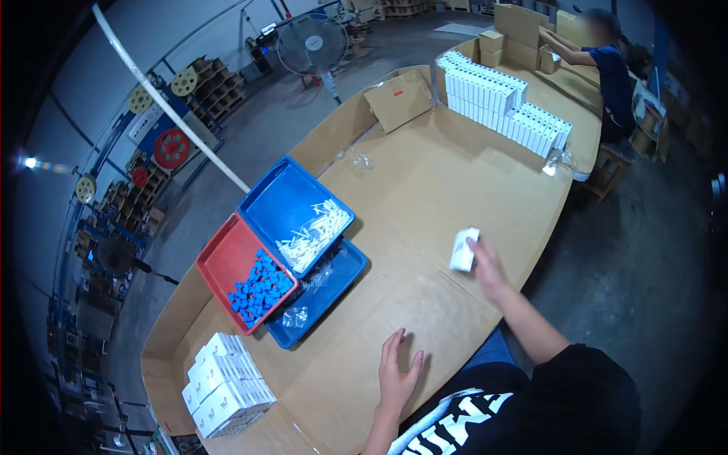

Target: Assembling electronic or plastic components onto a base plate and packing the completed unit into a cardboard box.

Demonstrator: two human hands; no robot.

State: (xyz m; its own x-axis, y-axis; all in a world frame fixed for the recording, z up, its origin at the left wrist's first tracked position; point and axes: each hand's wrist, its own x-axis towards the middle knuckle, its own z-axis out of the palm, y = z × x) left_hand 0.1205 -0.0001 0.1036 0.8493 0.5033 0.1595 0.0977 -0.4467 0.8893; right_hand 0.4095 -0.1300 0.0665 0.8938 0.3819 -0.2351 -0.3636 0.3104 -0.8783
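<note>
A small white box (462, 250) is gripped in my right hand (487, 267), held above the right part of the cardboard-covered table (425, 182). My left hand (398, 373) hovers over the table's near edge, fingers apart with nothing in them. Ahead and to the left of it, a red tray (220, 262) holds small blue parts (262, 288). Beside it, a blue tray (277, 189) holds thin white sticks (315, 233). Beneath these, another blue tray (337, 280) contains some clear plastic bags (294, 316).
Stacked white boxes (227, 387) stand at the near left. Rows of white boxes (485, 95) line the far right, by a cardboard divider (399, 98). A co-worker (607, 76) handles cardboard boxes beyond. A pole (167, 95) rises behind the trays; a large fan (312, 45) stands past the table.
</note>
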